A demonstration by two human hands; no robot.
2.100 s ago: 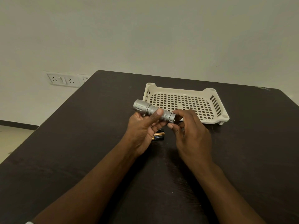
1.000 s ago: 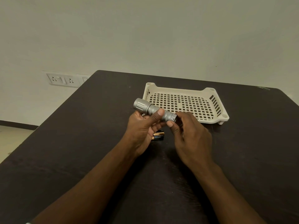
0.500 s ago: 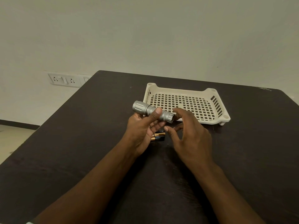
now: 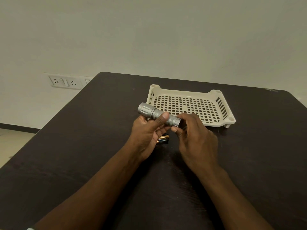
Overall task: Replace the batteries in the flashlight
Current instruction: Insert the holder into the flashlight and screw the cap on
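A silver flashlight [image 4: 149, 112] is held above the dark table, head pointing left and away, tail end toward the right. My left hand [image 4: 147, 131] grips its barrel, thumb lying across the middle. My right hand [image 4: 194, 138] has its fingertips closed around the tail end of the flashlight. Black and copper batteries [image 4: 163, 139] lie on the table just beneath my left hand, partly hidden by its fingers.
A cream perforated plastic tray [image 4: 221, 125] sits on the dark table [image 4: 83, 146] just beyond my hands. A wall socket panel [image 4: 64, 81] is on the wall past the table's left edge.
My right hand opened and drew back from the flashlight's tail half a second ago, and now its fingers are closed on the tail again. The left hand has kept holding the barrel.
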